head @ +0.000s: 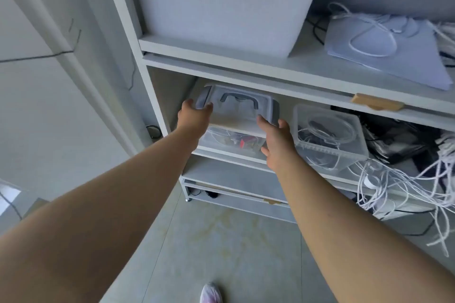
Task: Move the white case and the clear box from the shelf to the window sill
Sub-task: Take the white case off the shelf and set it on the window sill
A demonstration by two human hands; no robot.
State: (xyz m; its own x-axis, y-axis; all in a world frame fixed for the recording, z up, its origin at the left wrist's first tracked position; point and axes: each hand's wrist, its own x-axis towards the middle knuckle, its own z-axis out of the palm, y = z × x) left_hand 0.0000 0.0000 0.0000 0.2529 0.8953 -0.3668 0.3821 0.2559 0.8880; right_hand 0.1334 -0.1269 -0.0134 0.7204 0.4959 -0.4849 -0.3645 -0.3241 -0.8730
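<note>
A white case (237, 112) with a grey handle and grey side latches lies on top of a clear box (230, 141) at the left end of the middle shelf (229, 156). Small items show through the clear box's wall. My left hand (194, 115) grips the case's left latch end. My right hand (277, 141) holds the case's right front corner, with the thumb on the grey latch and the fingers down along the clear box's right side.
A second clear tub (331, 135) of cables sits just right of the stack, with a tangle of white cords (403, 184) spilling off the shelf. A large white box (221, 2) fills the shelf above. Tiled floor (221, 241) lies below; a wall stands to the left.
</note>
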